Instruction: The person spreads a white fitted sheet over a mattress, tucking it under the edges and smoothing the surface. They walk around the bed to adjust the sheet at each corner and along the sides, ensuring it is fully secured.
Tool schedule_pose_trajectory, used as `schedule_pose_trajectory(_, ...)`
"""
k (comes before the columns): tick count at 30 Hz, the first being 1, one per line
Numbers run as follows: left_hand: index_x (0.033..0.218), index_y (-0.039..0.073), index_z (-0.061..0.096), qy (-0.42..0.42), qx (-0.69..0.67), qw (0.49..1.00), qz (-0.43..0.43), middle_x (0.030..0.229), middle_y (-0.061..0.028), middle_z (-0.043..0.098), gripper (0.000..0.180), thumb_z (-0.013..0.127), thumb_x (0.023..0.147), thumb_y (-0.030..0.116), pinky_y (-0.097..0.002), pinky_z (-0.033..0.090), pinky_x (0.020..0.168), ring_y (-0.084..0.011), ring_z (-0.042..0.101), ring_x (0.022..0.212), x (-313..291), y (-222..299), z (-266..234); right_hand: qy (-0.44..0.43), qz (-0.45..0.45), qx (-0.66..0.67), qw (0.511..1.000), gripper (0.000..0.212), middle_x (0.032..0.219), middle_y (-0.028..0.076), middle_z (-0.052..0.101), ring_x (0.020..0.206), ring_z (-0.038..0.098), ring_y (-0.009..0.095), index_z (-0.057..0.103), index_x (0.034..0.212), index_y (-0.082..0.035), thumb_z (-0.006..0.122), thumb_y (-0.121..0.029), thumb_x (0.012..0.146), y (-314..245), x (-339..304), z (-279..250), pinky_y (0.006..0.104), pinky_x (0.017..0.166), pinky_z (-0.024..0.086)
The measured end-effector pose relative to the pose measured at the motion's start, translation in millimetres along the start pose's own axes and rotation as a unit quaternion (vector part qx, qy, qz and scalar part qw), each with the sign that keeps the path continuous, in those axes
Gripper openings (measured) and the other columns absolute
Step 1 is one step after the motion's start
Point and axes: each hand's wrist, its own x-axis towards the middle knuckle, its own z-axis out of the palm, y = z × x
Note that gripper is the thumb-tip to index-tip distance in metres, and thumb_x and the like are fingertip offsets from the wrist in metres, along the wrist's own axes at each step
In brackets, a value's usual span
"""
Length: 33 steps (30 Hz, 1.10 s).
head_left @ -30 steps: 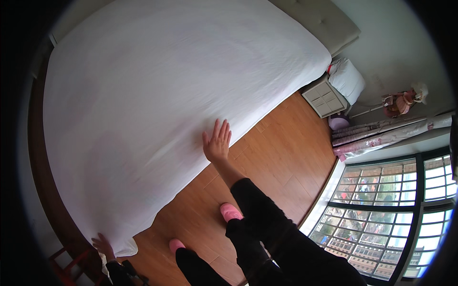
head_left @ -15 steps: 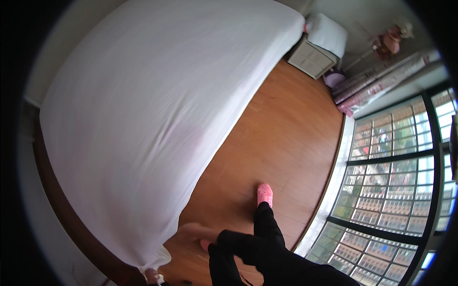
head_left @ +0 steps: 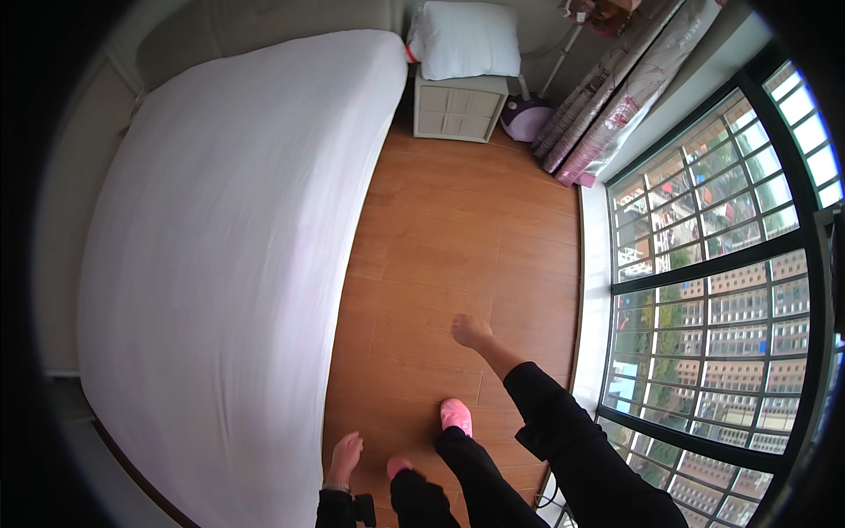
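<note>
A bedroom in a home

Domestic use is shown by a white-sheeted bed [head_left: 224, 255] — backed by a grey headboard [head_left: 264, 28] — and by a pillow [head_left: 473, 42] laid on a nightstand [head_left: 453, 113], and a barred window [head_left: 709, 283] is flanked by a curtain [head_left: 607, 101].

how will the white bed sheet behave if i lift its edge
The white sheet is likely floppy, since faint creases run along it. It is probably light, appearing to be thin cloth. It may resist slightly at first, lying fairly taut.
</note>
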Motion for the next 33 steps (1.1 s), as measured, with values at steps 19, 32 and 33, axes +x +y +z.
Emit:
schedule_pose_trajectory(19,0.116,0.002,0.053,-0.042,0.198,0.958,0.203,0.107,-0.0117,0.061,0.033,0.049,0.089,0.020,-0.0269,0.042,0.086,-0.0168,0.057,0.099,286,656,-50,0.007,0.077,0.653,0.753,0.027,0.053,0.006,0.050,0.046,0.047,0.014,0.053,0.059,-0.005,0.045,-0.017,0.081,-47,383,-259,0.0295,0.041,0.036)
schedule_pose_trajectory(32,0.120,0.015,0.051,0.224,0.664,0.541,0.465,0.135,-0.0091,0.036,0.035,0.047,0.088,0.028,-0.0488,0.022,0.102,-0.0285,0.028,0.127,541,1042,-7,-0.108,0.054,0.758,0.641,0.021,0.074,0.003,0.058,0.059,0.048,0.008,0.057,0.086,-0.006,0.047,-0.024,0.087,-113,637,-332,0.0216,0.051,0.038)
schedule_pose_trajectory(33,0.119,0.016,0.052,0.214,0.678,0.546,0.443,0.138,-0.0081,0.032,0.035,0.046,0.088,0.031,-0.0515,0.019,0.102,-0.0267,0.025,0.129,553,1053,-9,-0.103,0.100,0.749,0.647,0.022,0.075,0.003,0.058,0.060,0.048,0.007,0.057,0.088,-0.006,0.047,-0.025,0.087,-120,648,-335,0.0224,0.051,0.038)
